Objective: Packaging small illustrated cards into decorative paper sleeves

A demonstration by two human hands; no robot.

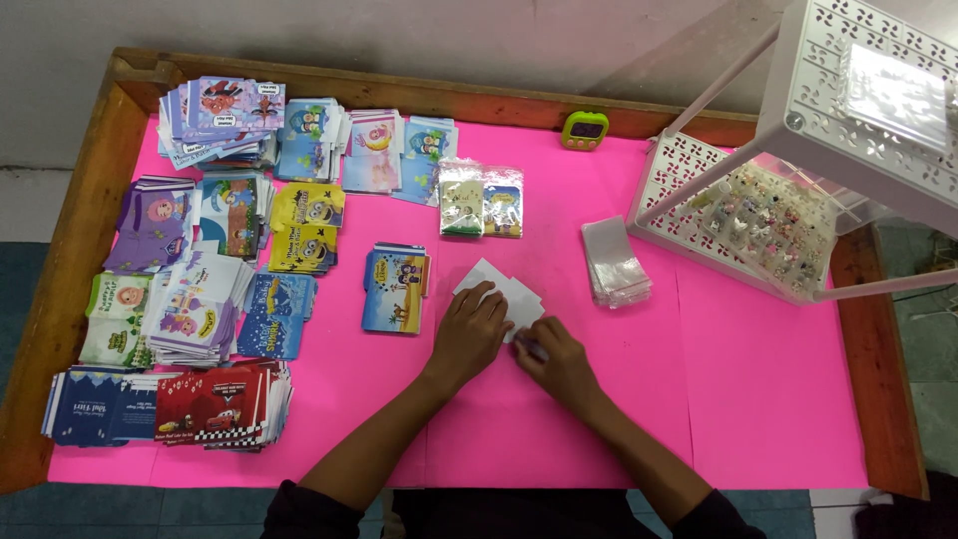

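Our left hand [471, 324] lies flat, pinning white cards [504, 289] mid-desk [599, 419]; they fan toward one o'clock. Our right hand [554, 361], at four o'clock, curls closed around something small, nearer their edge.

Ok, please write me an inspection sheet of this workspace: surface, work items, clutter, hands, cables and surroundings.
Surface: pink paper sheet covering a wooden-edged table.
Work items: small white paper cards lying partly under both hands; stack of clear plastic sleeves to their right, apart from them.
Clutter: many stacks of colourful cartoon-printed cards along the left; one blue stack beside the left hand; two filled packets behind.
Hands: left hand flat on the white cards; right hand pinching a small item, grip closed, item too small to tell.
Cables: nothing seen.
Surroundings: green digital timer; white perforated plastic rack holding a tray of small trinkets.
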